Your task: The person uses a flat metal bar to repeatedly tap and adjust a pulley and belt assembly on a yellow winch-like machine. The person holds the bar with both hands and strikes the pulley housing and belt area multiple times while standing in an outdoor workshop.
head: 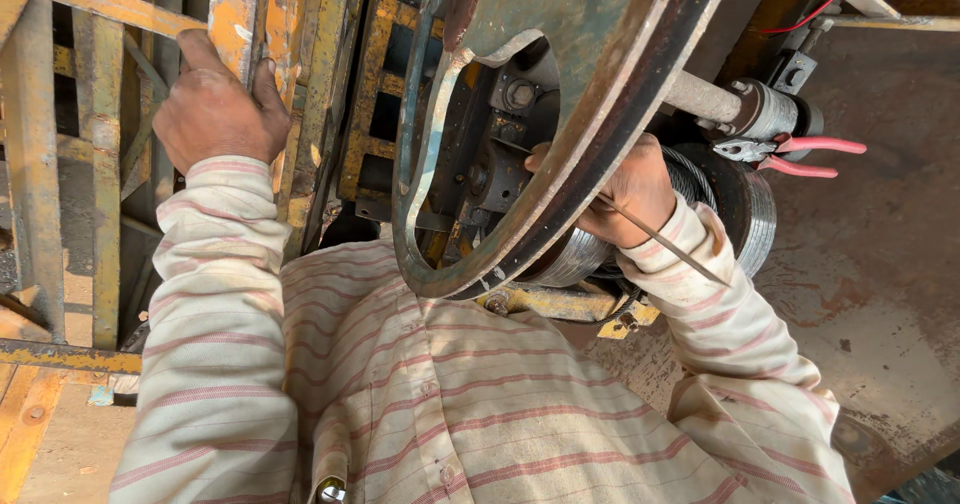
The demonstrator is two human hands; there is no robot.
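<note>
My left hand (215,109) grips a worn yellow-painted steel frame bar (238,14) at the upper left, fingers curled round its edge. My right hand (630,192) reaches behind a large rusty wheel rim (590,144) and holds a thin metal rod (665,246) that slants down to the right over my sleeve. Just behind that hand is a drum wound with steel wire rope (755,214). A bolted hub (515,94) shows through the wheel's opening. Both arms wear a striped cream shirt.
Red-handled pliers (795,156) rest on the shaft (700,96) at the upper right. A red cable (825,4) runs past a bracket above. Yellow frame members (100,164) fill the left side. A dusty concrete floor (870,284) lies at the right.
</note>
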